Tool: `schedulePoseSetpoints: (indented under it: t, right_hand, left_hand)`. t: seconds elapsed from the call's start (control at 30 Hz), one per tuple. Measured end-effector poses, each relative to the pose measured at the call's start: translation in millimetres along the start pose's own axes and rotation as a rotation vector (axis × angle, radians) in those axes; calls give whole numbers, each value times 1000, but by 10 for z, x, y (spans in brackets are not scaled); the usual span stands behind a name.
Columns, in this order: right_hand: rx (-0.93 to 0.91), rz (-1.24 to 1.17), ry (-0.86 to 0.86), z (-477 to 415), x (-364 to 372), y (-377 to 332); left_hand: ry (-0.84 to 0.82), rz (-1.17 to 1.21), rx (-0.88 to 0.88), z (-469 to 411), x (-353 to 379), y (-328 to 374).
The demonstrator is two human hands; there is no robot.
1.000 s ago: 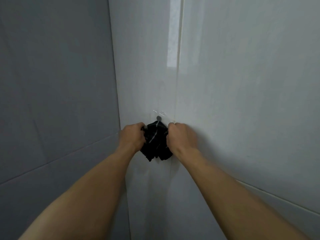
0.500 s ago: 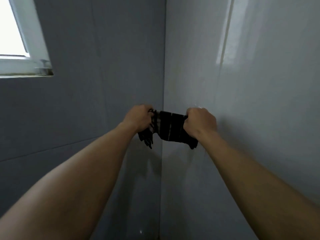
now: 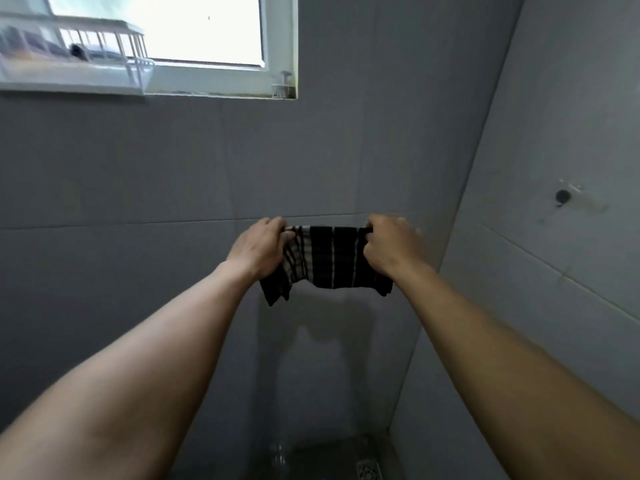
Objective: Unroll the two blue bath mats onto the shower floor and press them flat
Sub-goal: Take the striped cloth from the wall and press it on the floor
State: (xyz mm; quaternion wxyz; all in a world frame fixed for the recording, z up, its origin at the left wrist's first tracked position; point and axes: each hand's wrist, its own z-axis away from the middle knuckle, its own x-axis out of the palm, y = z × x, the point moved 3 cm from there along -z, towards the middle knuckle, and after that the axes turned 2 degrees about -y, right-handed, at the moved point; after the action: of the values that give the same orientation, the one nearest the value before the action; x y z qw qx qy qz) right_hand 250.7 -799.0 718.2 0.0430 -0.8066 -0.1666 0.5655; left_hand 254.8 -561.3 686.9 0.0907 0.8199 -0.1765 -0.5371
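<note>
A small dark cloth (image 3: pixel 329 258) with thin pale stripes is stretched between my two hands in front of the grey tiled wall. My left hand (image 3: pixel 258 245) grips its left top edge and my right hand (image 3: pixel 389 244) grips its right top edge. The cloth hangs down a little below both fists. No blue bath mat is in view. A strip of the shower floor (image 3: pixel 322 459) shows at the bottom, far below the hands.
A window (image 3: pixel 207 32) sits at the upper left, with a white wire shelf (image 3: pixel 79 64) in front of it. A black hook (image 3: pixel 562 196) is on the right wall. A floor drain (image 3: pixel 369 470) lies in the corner below.
The cloth came off the hook on the right wall. My hands carried it left and pulled it out wide. The view swung left, bringing the window into sight.
</note>
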Motion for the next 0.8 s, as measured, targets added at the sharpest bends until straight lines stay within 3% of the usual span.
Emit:
schedulePoseSetpoints:
  t: [0.1,0.27,0.4,0.8]
  right_hand:
    - [-48,-29,-40,22,404,-445]
    - [-56,-114,-58,151,1098,-995]
    - [-27,-162,-163,392,1854,-1484]
    - [46,-211,-462,1019,4063,-1940]
  left_hand:
    - [-4,0,-70,326,-81,-617]
    - [53,-1,-42,914,-202,-1395]
    - [-56,38,-34,1388,-93,-2253]
    - [-179,189,-370,2429,1348,-3996]
